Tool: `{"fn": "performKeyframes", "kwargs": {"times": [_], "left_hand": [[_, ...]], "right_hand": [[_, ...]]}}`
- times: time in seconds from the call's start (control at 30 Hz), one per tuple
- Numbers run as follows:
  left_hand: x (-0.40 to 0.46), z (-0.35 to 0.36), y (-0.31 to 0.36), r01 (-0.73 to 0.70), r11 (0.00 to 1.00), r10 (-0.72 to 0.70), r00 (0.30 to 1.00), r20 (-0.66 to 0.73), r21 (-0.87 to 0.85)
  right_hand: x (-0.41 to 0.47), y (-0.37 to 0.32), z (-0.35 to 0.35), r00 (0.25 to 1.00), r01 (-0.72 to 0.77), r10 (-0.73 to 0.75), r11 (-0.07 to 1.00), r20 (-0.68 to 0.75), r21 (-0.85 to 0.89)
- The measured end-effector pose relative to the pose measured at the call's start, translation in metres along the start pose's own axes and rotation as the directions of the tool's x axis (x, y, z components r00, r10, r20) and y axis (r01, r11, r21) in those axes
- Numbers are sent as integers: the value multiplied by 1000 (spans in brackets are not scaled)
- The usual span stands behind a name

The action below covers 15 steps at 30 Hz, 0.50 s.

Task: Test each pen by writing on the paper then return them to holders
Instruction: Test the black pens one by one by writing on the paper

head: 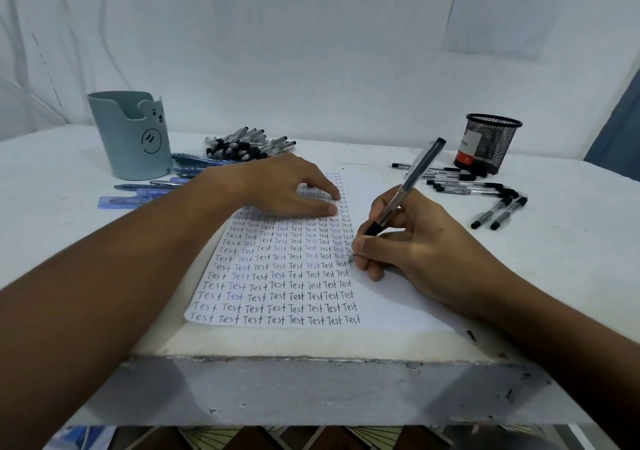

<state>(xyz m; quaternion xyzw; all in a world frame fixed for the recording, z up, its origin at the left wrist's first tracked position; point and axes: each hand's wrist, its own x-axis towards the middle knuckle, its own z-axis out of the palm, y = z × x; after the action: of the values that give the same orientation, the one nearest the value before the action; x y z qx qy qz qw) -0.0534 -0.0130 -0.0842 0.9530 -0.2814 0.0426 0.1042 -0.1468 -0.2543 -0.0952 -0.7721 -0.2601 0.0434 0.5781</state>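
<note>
Right hand (408, 238) pinches a black-grip pen (403, 188), tip seemingly touching the paper (381, 297) at a row of "Test" words, left hand (284, 186) presses flat with straight fingers, loose pens beyond beside grey holder (133, 134) and mesh holder (490, 143).

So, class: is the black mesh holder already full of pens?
No, the black mesh holder shows no pens in it; black pens lie on the table beside it.

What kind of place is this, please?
Probably a makeshift desk set up for testing pens: a white table against draped white cloth, a paper filled with "Test", and two pen holders.
</note>
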Motion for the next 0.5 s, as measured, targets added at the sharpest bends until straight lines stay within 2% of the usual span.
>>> {"fn": "performKeyframes", "kwargs": {"times": [0.07,0.2,0.37,0.5], "left_hand": [[1,1,0,2,1000,-2,1000,2,3],[0,0,0,8,1000,-8,1000,2,4],[0,-1,2,9,1000,-9,1000,2,5],[-1,0,2,8,1000,-8,1000,-2,4]], "right_hand": [[-1,0,0,1000,13,-13,1000,1,-27],[0,-3,-2,1000,-23,24,993,-9,119],[-1,-2,-2,1000,2,-2,1000,21,-6],[0,-4,-2,1000,-13,12,999,29,31]]}}
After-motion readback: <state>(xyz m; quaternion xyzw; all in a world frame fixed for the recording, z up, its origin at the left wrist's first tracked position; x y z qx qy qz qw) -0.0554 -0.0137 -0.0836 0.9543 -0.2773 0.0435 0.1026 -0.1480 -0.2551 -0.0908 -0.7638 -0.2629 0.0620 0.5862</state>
